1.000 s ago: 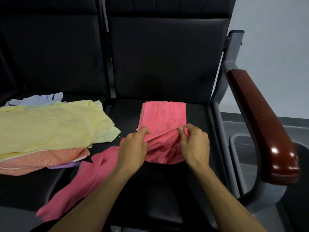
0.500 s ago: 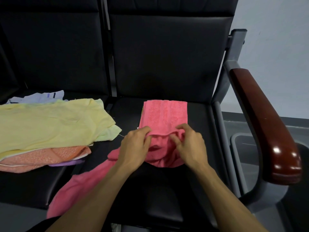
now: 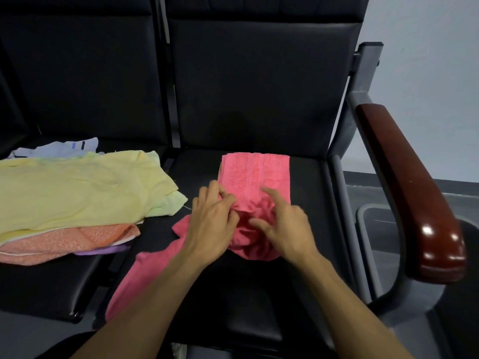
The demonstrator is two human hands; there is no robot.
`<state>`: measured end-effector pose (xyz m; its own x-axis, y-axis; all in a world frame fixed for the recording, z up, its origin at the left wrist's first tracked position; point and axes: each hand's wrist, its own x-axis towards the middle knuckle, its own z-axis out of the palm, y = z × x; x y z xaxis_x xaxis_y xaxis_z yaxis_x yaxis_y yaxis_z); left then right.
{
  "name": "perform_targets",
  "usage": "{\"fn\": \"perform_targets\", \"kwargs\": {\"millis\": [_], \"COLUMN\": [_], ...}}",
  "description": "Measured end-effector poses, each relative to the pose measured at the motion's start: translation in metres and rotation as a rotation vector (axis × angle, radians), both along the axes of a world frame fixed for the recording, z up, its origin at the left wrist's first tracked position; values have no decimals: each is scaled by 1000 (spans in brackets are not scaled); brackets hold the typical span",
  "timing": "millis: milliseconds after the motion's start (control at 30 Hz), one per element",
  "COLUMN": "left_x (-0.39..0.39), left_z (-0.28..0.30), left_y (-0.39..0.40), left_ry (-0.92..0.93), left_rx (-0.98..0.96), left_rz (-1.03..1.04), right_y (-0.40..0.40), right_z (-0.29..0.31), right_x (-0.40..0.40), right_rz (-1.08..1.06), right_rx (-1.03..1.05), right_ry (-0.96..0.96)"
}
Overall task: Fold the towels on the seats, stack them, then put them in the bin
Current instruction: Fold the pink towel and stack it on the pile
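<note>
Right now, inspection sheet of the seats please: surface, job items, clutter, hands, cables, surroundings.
Surface: black padded seats, two in view, dark backrests behind.
Job's things: pink towel, far end folded flat, near end bunched, tail trailing off the seat's front left. Unfolded pile on the left seat: yellow towel on top, orange towel, purple edge below, pale lavender cloth behind. Grey bin at right, partly hidden by the armrest.
Clutter: nothing seen.
Hands: left hand grips the bunched pink cloth; right hand rests on it, fingers spread, blurred.
Cables: nothing seen.
Surroundings: wooden armrest, grey frame, pale wall.
</note>
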<state>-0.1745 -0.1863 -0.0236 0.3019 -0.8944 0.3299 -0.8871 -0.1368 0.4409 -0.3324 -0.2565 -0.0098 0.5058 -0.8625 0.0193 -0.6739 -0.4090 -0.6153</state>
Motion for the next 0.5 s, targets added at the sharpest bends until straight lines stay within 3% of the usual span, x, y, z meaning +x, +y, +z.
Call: {"fn": "perform_targets", "kwargs": {"millis": [100,233,333,500], "left_x": [-8,-1,5,0], "left_z": [3,6,8,6], "left_y": [0,1,3,4], "left_ry": [3,-35,-70,-36], "left_rx": [31,77,85,12], "left_rz": [-62,26,68,-49], "right_y": [5,2,-2,6], "right_z": [1,4,5,2], "right_x": [9,9,4,8], "right_rz": [93,-219,-332,24], "right_rx": [-120,-189,-150,-23], "right_ry": [-64,-275,-279,-112]}}
